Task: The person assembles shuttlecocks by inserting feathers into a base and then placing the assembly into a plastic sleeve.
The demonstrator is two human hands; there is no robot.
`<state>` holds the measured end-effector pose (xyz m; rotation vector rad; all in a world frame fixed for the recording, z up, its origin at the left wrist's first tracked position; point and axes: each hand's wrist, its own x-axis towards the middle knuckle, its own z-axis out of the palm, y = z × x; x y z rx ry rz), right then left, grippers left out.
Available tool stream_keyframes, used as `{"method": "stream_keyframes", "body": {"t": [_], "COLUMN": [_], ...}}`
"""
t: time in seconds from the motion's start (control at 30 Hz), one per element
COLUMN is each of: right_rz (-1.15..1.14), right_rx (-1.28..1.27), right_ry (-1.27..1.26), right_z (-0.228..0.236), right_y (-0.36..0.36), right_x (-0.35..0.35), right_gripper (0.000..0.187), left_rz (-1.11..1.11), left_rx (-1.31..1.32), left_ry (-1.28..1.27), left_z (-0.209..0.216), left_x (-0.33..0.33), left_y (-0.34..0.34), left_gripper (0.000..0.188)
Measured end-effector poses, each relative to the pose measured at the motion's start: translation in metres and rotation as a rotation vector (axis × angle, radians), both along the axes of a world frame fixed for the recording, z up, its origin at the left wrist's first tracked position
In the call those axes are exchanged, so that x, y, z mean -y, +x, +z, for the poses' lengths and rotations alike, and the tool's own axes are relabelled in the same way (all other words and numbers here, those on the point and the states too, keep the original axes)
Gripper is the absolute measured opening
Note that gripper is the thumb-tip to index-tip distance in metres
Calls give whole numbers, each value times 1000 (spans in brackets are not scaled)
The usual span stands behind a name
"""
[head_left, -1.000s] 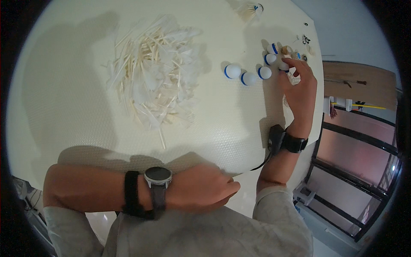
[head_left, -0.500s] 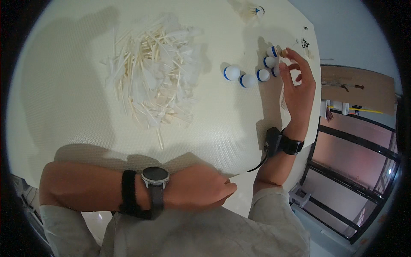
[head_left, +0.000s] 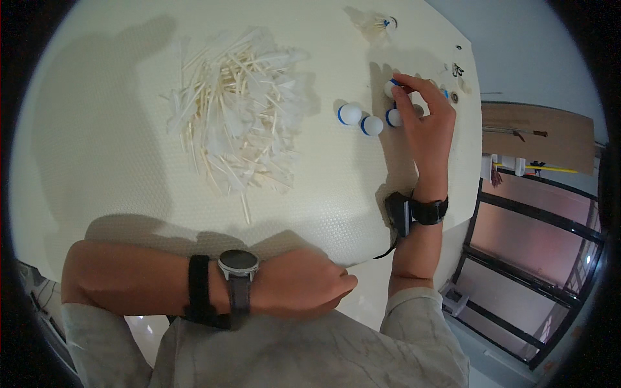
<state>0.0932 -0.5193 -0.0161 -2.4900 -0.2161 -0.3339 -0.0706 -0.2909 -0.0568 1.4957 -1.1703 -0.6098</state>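
My right hand [head_left: 427, 113] is over the right side of the table, thumb and forefinger pinched on a white, blue-banded shuttlecock cork [head_left: 390, 89]. Below and left of it sit similar corks: one [head_left: 394, 118] close to the fingers, another [head_left: 372, 125] farther left, and a leftmost one [head_left: 350, 114]. My palm and fingers may hide more of them. Curled into a loose fist, my left hand [head_left: 310, 283] lies across the near table edge, and nothing shows in it. A pile of loose white feathers [head_left: 239, 110] is spread left of the corks.
A feathered shuttlecock [head_left: 380, 24] lies at the far edge. Small dark rings [head_left: 458, 70] and another round piece [head_left: 455, 97] lie by the table's right edge. Beyond it, a brown board [head_left: 537, 132] carries thin tools. A black device [head_left: 400, 213] with a cable is strapped to my right wrist.
My right hand has shifted left, from a small brownish piece beside the corks to the far blue-banded cork, which it now pinches. My left hand stays put.
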Motion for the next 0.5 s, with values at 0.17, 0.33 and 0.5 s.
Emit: {"method": "stream_keyframes", "body": {"t": [0.17,0.33,0.5], "right_rz": [-53,34,114], "right_rx": [-12,52,54], "right_ry": [-81,-180,-134], "right_z": [-3,-5,-14], "right_y": [5,10,13], "right_x": [6,12,16], "right_gripper": [15,15,13], "left_rz": [-14,-30,-1], "left_rx": [37,26,46], "left_ry": [14,24,11], "left_z": [1,5,7], "left_x": [-1,-2,1], "left_y": [2,5,7], "left_gripper": [15,13,11]}}
